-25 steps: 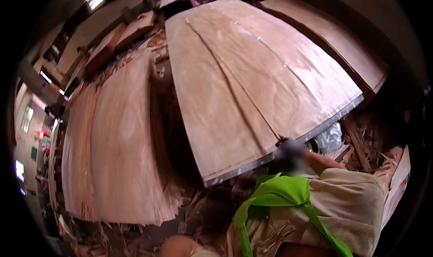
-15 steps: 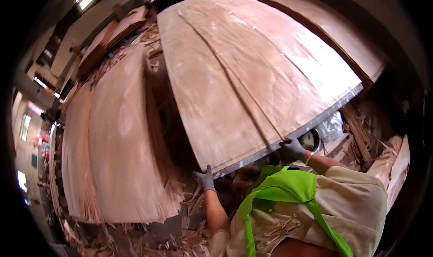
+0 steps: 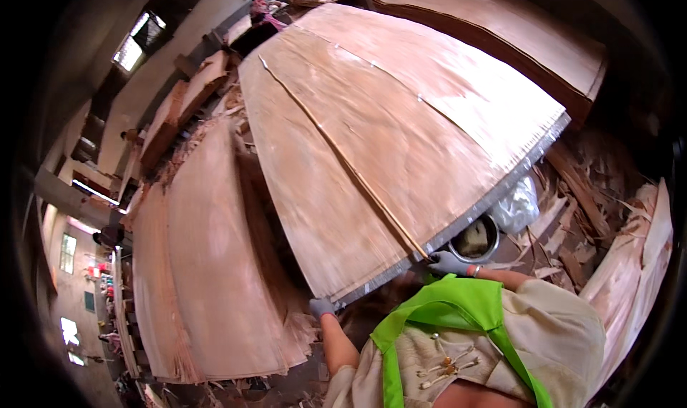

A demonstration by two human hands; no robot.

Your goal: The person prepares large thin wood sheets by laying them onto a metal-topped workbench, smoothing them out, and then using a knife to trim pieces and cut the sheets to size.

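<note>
A wide, pale wood veneer sheet (image 3: 336, 172) lies on a stack with a grey near edge. A long thin stick (image 3: 343, 162) runs lengthwise over it, from the far left to the near edge. My right hand (image 3: 446, 264), in a grey glove, is closed around the stick's near end, just past the sheet's edge. My grey-gloved left hand (image 3: 321, 307) grips the sheet's near left corner; its fingertips are partly hidden. Further right, a seam with small white spots crosses the veneer.
Left stands another veneer stack (image 3: 207, 265) with frayed edges. A round metal pot (image 3: 475, 238) and a clear plastic bag (image 3: 517, 206) sit below the near edge, right of my right hand. Veneer scraps (image 3: 572, 222) litter the right. Beyond the far end is a person (image 3: 265, 11).
The stick has come down closer to the veneer, its shadow now nearly against it, and its near end has shifted left with my right hand. My left hand stays at the corner. The view has tilted.
</note>
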